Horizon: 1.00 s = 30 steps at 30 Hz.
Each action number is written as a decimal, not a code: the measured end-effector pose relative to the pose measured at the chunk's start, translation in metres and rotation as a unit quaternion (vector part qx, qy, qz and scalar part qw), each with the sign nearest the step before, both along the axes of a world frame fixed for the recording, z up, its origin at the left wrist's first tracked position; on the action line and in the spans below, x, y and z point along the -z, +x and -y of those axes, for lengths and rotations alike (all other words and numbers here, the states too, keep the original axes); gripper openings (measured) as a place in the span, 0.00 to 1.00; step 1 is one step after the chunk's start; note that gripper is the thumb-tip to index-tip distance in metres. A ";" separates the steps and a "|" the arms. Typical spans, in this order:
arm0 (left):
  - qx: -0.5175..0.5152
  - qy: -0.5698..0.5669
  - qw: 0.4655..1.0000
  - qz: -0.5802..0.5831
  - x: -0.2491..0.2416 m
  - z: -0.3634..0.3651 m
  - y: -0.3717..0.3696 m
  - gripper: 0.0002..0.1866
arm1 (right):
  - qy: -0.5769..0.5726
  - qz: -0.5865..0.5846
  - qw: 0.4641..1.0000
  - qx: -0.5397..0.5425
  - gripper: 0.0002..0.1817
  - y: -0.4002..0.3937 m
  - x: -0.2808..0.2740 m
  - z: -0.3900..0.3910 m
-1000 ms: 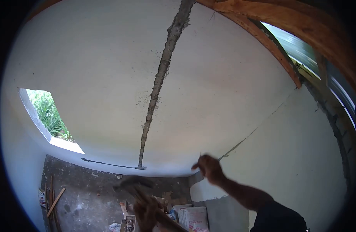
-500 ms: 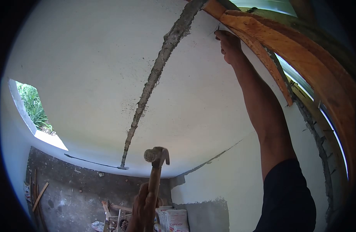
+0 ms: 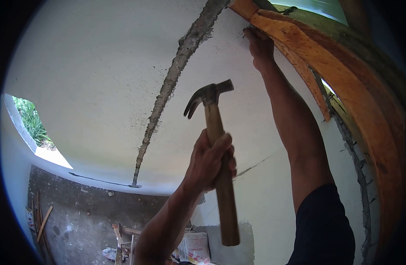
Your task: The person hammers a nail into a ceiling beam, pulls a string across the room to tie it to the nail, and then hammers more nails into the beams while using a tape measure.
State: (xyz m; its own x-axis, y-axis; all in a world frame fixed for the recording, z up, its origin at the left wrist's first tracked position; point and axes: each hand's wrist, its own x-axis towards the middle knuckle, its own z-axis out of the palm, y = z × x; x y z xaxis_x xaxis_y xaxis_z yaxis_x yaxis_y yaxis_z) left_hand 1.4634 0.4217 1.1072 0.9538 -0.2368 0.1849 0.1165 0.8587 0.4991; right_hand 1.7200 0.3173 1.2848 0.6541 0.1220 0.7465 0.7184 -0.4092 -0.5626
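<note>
My left hand (image 3: pixel 209 159), coming up from the bottom, is wrapped round the wooden handle of a claw hammer (image 3: pixel 214 115). The hammer is nearly upright, with its claw to the left and its striking face to the upper right. High on the white wall (image 3: pixel 101 88), my right hand (image 3: pixel 260 44) is closed in a pinch just beneath a reddish-brown wooden beam (image 3: pixel 295 39). A thin nail shows at those fingertips in the earlier frame; now the fingers mostly hide it. The hammer head is well below and left of my right hand.
A rough grey groove (image 3: pixel 167 88) runs down the wall. At left is a window opening (image 3: pixel 33 123) with grass outside. Below, a concrete floor (image 3: pixel 79 216) holds wood strips (image 3: pixel 45 224), scrap timber and a printed bag (image 3: pixel 195 247). Another broken grey seam (image 3: pixel 357 163) runs down the right.
My left hand has lifted the hammer up and to the right. Its head has turned, so the claw now points left. My right hand has stayed near the same spot under the beam.
</note>
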 end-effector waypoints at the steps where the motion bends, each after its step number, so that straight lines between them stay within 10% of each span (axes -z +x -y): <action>1: -0.004 -0.002 1.000 -0.019 -0.011 0.006 0.011 0.16 | 0.006 -0.018 1.000 0.001 0.10 -0.005 -0.001 0.000; 30: 0.099 -0.344 0.932 -0.065 -0.124 0.052 0.093 0.12 | -0.038 -0.049 0.997 -0.046 0.04 0.003 -0.005 0.015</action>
